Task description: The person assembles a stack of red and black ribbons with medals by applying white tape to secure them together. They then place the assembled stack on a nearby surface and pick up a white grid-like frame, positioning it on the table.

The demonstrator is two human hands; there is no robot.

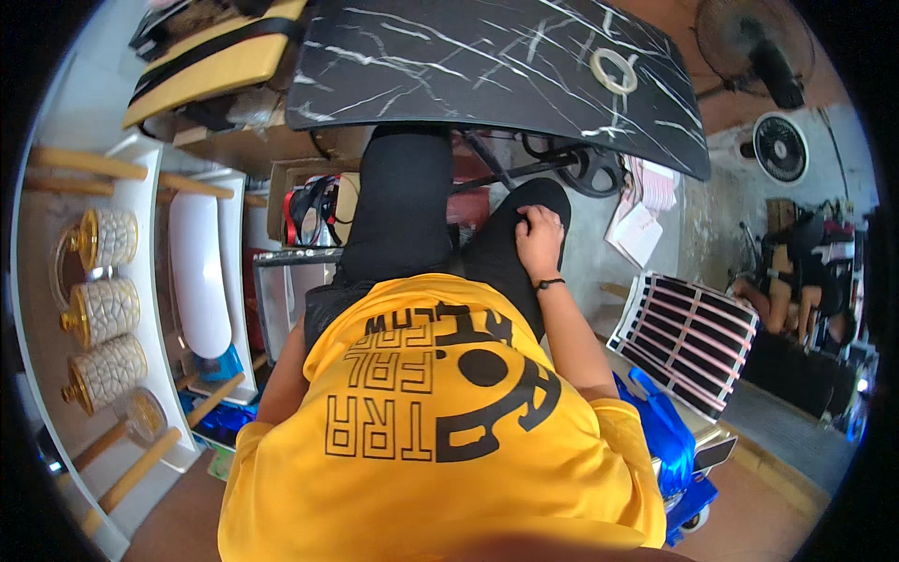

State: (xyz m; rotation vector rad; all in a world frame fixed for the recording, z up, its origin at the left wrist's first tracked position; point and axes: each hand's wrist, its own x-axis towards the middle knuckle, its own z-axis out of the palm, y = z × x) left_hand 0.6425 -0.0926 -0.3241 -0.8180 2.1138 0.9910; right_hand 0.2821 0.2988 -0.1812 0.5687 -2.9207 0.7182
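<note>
My right hand [540, 245] rests on the black trouser leg near my right knee [548, 199]. Its fingers are slightly bent and apart, with nothing in them. A dark band [550, 283] circles that wrist. Of my left side only part of the arm [286, 379] shows, hanging by my body; the left hand is hidden. Ahead of my knees stands a black table with white marble veins [449, 66]. On its right part lies a cream ring like a roll of tape [613, 71], apart from both hands.
White shelving [169, 328] with gold-lidded jars [105, 314] stands at left. An open box of items [314, 206] sits by my left leg. At right are pink-and-white papers [639, 229], a black-and-pink striped panel [688, 342], a blue bag [663, 431] and two fans [780, 150]. Another person [796, 290] is farther right.
</note>
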